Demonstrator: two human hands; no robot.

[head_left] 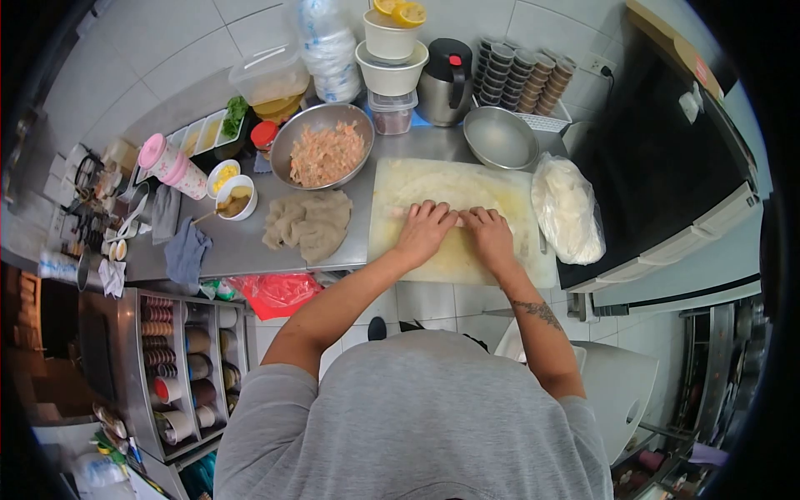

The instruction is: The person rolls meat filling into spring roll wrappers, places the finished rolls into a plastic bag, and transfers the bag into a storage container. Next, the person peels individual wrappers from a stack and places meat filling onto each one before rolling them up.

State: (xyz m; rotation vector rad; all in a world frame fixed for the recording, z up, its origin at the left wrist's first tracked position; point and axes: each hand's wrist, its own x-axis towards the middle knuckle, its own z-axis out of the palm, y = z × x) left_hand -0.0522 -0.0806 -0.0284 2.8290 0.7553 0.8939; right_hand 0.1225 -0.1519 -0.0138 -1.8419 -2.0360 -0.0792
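Both of my hands are side by side over a pale, yellowish cutting board (417, 179). Under the fingers of my left hand (423, 236) and my right hand (490, 239) lies a thin pale roll (461, 222), mostly covered by them. The fingers of each hand are curled and pressed together on it, and the two index fingers nearly meet. Beyond the board's left corner stands a steel bowl (283, 133) of chopped pinkish filling (327, 154). A plastic bag of white, dough-like stuff (568, 208) touches the board's right side.
Left of the board lies a crumpled beige cloth (308, 223). Small white bowls (237, 197) and a pink-lidded tumbler (175, 167) stand farther left. At the back are a steel bowl (500, 137), a steel jug (444, 83) and stacked tubs (392, 71). A dark-fronted appliance (658, 150) bounds the right.
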